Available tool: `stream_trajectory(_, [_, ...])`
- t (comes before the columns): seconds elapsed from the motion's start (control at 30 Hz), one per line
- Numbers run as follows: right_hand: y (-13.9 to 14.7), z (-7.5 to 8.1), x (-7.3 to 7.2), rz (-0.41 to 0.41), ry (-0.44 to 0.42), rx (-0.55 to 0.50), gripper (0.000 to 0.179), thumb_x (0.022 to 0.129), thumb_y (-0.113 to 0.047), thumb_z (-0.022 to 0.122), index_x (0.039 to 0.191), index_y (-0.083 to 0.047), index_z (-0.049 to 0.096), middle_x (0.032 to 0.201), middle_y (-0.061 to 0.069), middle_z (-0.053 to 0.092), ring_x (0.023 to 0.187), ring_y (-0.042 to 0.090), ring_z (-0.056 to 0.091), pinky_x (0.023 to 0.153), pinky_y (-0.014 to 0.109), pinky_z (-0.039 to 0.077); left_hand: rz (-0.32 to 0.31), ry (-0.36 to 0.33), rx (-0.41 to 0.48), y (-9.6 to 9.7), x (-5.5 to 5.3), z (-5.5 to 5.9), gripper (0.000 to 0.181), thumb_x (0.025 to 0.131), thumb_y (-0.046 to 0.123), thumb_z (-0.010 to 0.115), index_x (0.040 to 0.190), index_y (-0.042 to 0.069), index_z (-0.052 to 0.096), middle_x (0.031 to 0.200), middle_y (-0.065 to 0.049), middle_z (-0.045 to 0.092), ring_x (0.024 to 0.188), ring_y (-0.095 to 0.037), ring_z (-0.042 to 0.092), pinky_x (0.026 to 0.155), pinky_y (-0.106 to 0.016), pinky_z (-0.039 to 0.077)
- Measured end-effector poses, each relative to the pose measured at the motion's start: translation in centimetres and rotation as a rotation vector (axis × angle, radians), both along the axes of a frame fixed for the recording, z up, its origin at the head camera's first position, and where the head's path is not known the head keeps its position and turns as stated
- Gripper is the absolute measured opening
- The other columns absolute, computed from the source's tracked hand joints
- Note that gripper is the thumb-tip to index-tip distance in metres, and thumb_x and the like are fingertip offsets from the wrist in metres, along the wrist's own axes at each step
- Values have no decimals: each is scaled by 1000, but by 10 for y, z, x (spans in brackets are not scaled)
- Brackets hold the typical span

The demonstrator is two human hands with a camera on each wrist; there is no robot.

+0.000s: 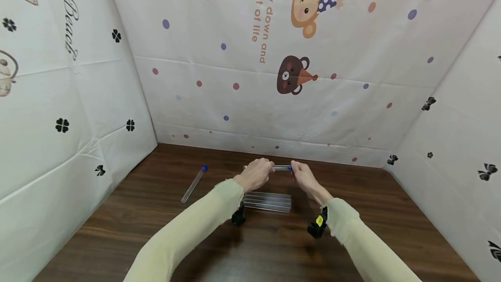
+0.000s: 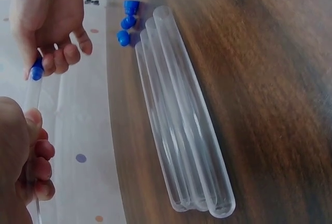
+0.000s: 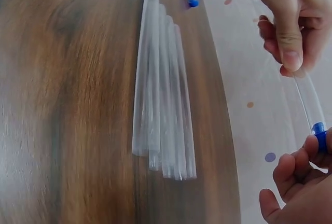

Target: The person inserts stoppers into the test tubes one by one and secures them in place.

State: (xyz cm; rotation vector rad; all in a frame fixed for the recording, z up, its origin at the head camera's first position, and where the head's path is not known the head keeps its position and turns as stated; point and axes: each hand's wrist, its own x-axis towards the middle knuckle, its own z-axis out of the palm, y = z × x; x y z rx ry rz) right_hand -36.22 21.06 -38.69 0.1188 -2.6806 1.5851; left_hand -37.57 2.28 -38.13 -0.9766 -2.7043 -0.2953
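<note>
My left hand [image 1: 256, 174] grips a clear test tube [image 3: 309, 99] near its middle, held above the table's far part. At the tube's mouth, my right hand [image 1: 306, 179] pinches a blue stopper [image 2: 36, 72] between thumb and fingers. The stopper's narrow end meets the tube's mouth; how far it is in, I cannot tell. Below the hands, several clear tubes [image 1: 270, 202] without stoppers lie side by side. Three loose blue stoppers [image 2: 128, 22] sit just past the ends of those tubes in the left wrist view.
Off to the left, a tube [image 1: 194, 184] with a blue stopper in its end lies slanted on the dark wooden table [image 1: 129, 229]. Printed white cloth [image 1: 242, 103] walls the table at the back and both sides. Each wrist carries a small black camera [image 1: 318, 226].
</note>
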Motion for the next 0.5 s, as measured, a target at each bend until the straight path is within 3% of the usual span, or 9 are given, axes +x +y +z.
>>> stream_trajectory(0.27, [1, 6, 0, 22, -13, 11, 43, 107, -31, 29, 76, -7, 47, 58, -2, 39, 50, 11, 30, 50, 24, 27, 3, 0, 11, 0, -1, 1, 25, 89, -3, 58, 109, 7, 69, 110, -3, 72, 99, -17, 69, 77, -22, 56])
stream_trajectory(0.5, [10, 7, -1, 31, 16, 93, 46, 107, -34, 29, 76, -7, 51, 54, -4, 36, 49, 11, 29, 50, 25, 27, -38, -81, 65, -2, -3, 3, 25, 90, -6, 56, 106, 7, 69, 113, -5, 72, 104, -16, 68, 83, -24, 55])
